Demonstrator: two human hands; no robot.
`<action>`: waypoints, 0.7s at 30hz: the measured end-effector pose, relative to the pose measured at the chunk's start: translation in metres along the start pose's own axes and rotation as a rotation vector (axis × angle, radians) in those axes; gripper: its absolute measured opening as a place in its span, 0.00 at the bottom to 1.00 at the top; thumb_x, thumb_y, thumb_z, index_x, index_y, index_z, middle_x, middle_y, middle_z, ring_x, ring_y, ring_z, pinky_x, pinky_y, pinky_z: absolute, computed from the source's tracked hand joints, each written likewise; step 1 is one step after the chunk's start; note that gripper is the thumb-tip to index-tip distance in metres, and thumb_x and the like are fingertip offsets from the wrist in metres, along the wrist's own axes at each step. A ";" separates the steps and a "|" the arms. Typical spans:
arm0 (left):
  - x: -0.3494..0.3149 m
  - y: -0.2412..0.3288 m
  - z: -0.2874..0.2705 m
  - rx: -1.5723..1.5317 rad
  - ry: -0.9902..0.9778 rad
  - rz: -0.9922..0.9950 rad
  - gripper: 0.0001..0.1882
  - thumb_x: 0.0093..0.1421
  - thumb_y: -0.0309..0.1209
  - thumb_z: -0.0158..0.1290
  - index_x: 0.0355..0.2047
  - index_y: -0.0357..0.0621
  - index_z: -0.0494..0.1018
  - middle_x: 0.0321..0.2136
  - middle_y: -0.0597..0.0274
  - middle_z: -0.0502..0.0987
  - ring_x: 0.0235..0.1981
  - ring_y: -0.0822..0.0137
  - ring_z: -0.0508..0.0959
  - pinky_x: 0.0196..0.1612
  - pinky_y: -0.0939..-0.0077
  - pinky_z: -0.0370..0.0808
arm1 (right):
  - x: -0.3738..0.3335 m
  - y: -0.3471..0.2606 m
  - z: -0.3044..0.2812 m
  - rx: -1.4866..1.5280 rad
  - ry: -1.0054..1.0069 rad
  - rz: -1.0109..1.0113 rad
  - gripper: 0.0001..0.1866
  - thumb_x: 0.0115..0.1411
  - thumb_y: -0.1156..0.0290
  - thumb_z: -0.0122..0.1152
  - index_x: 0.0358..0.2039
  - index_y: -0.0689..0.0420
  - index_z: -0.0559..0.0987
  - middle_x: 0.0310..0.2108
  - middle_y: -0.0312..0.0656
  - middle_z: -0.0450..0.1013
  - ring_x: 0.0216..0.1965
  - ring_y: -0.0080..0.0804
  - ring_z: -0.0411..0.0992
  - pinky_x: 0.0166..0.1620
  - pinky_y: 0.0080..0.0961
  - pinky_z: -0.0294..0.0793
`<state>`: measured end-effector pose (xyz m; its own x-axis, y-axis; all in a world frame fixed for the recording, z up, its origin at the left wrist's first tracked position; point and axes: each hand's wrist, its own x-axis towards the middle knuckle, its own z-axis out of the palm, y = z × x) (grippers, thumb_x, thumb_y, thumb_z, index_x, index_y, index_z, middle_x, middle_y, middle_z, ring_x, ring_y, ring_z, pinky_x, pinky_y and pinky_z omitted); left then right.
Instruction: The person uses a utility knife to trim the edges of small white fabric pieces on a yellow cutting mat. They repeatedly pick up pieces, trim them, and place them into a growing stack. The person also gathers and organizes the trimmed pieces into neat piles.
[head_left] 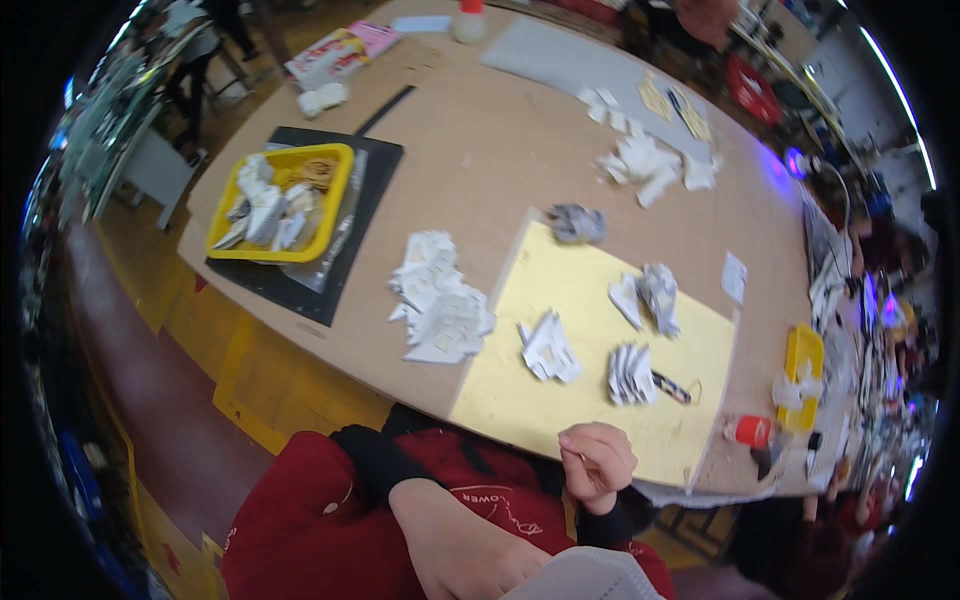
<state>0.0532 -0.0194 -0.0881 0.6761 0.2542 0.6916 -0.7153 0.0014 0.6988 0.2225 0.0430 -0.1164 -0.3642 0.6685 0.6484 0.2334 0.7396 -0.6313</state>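
Note:
My right hand is raised at the near edge of the table, its thumb and fingers pinched together; anything between them is too small to make out. My left hand hangs low over my red apron, its fingers hidden behind a white mask edge. On the pale yellow sheet beyond my right hand lie a stack of folded white pieces, another white folded piece and a crumpled grey-white bundle. A dark slim tool touches the stack.
White cut pieces lie in a pile left of the sheet. A yellow basket of cloth pieces stands on a black board. More white pieces lie farther back. At right are a red-labelled container and a yellow tray.

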 end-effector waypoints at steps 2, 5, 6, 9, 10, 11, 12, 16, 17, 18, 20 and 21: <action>0.009 0.000 0.004 -0.090 -0.024 0.061 0.14 0.68 0.36 0.48 0.27 0.41 0.68 0.33 0.55 0.73 0.38 0.57 0.74 0.40 0.59 0.65 | -0.004 -0.002 0.000 0.019 0.026 0.019 0.10 0.46 0.83 0.68 0.31 0.60 0.81 0.26 0.42 0.78 0.24 0.33 0.77 0.27 0.22 0.74; 0.012 0.006 0.003 -0.116 0.004 0.126 0.14 0.68 0.36 0.48 0.26 0.40 0.68 0.33 0.53 0.73 0.38 0.56 0.74 0.40 0.58 0.65 | -0.013 -0.002 0.004 0.049 0.086 0.094 0.09 0.47 0.84 0.67 0.31 0.60 0.81 0.26 0.43 0.78 0.25 0.33 0.77 0.28 0.22 0.75; 0.014 0.011 0.001 -0.089 0.026 0.148 0.15 0.68 0.35 0.48 0.26 0.40 0.68 0.33 0.53 0.73 0.38 0.55 0.74 0.40 0.58 0.65 | -0.015 -0.003 0.003 0.049 0.074 0.128 0.09 0.48 0.84 0.66 0.31 0.61 0.81 0.27 0.44 0.78 0.25 0.33 0.77 0.28 0.22 0.75; 0.014 0.020 -0.017 0.023 0.105 0.229 0.15 0.68 0.34 0.47 0.25 0.40 0.68 0.31 0.55 0.72 0.38 0.56 0.74 0.40 0.59 0.65 | -0.007 0.000 0.006 0.038 0.052 0.179 0.09 0.48 0.86 0.65 0.31 0.63 0.81 0.28 0.45 0.78 0.26 0.34 0.77 0.28 0.22 0.75; 0.011 0.021 -0.018 0.062 0.138 0.253 0.15 0.69 0.33 0.46 0.25 0.41 0.68 0.30 0.56 0.72 0.37 0.57 0.74 0.40 0.60 0.66 | -0.007 -0.001 0.008 0.034 0.030 0.218 0.09 0.48 0.86 0.65 0.31 0.63 0.81 0.28 0.46 0.78 0.26 0.34 0.77 0.28 0.22 0.75; 0.009 0.022 -0.016 0.062 0.146 0.254 0.15 0.69 0.33 0.46 0.25 0.41 0.68 0.30 0.56 0.72 0.37 0.57 0.74 0.40 0.60 0.66 | -0.006 -0.001 0.009 0.030 0.008 0.258 0.09 0.49 0.87 0.65 0.31 0.64 0.81 0.28 0.46 0.78 0.27 0.34 0.77 0.28 0.22 0.75; 0.008 0.023 -0.013 0.062 0.155 0.256 0.14 0.68 0.33 0.47 0.24 0.42 0.68 0.30 0.57 0.72 0.36 0.57 0.75 0.41 0.60 0.66 | -0.005 -0.001 0.010 0.026 -0.015 0.297 0.09 0.49 0.87 0.64 0.31 0.64 0.81 0.28 0.47 0.78 0.27 0.34 0.77 0.28 0.22 0.75; 0.004 0.025 -0.006 0.084 0.195 0.252 0.14 0.67 0.34 0.49 0.24 0.43 0.68 0.30 0.59 0.72 0.35 0.59 0.75 0.41 0.60 0.66 | -0.006 0.000 0.016 0.032 0.034 0.232 0.09 0.47 0.88 0.64 0.31 0.65 0.81 0.27 0.47 0.78 0.26 0.34 0.77 0.28 0.21 0.75; 0.003 0.025 -0.007 0.091 0.204 0.242 0.13 0.67 0.33 0.50 0.25 0.43 0.69 0.30 0.60 0.73 0.35 0.59 0.75 0.41 0.60 0.66 | -0.005 0.000 0.016 0.038 0.039 0.219 0.09 0.47 0.88 0.64 0.30 0.65 0.81 0.27 0.47 0.78 0.26 0.35 0.77 0.28 0.22 0.75; 0.003 0.026 -0.009 0.100 0.215 0.233 0.12 0.67 0.33 0.51 0.25 0.43 0.70 0.30 0.61 0.74 0.35 0.60 0.76 0.41 0.60 0.66 | -0.003 -0.001 0.017 0.045 0.043 0.206 0.09 0.47 0.88 0.64 0.30 0.65 0.81 0.27 0.47 0.78 0.26 0.35 0.77 0.28 0.22 0.75; 0.000 0.030 -0.017 0.172 0.235 0.195 0.08 0.65 0.33 0.54 0.28 0.47 0.73 0.30 0.66 0.75 0.35 0.64 0.76 0.40 0.65 0.66 | -0.003 -0.003 0.016 0.049 0.050 0.214 0.09 0.47 0.89 0.64 0.30 0.65 0.80 0.26 0.47 0.78 0.26 0.35 0.77 0.29 0.22 0.75; -0.005 0.033 -0.023 0.247 0.254 0.165 0.04 0.63 0.33 0.56 0.30 0.51 0.76 0.30 0.71 0.76 0.35 0.67 0.76 0.40 0.70 0.66 | -0.005 -0.004 0.016 0.056 0.048 0.229 0.09 0.47 0.89 0.64 0.30 0.65 0.80 0.26 0.47 0.78 0.26 0.35 0.77 0.29 0.22 0.75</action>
<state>0.0221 0.0017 -0.0721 0.4685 0.4629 0.7524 -0.7256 -0.2842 0.6267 0.2091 0.0355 -0.1242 -0.2638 0.8224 0.5041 0.2542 0.5634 -0.7861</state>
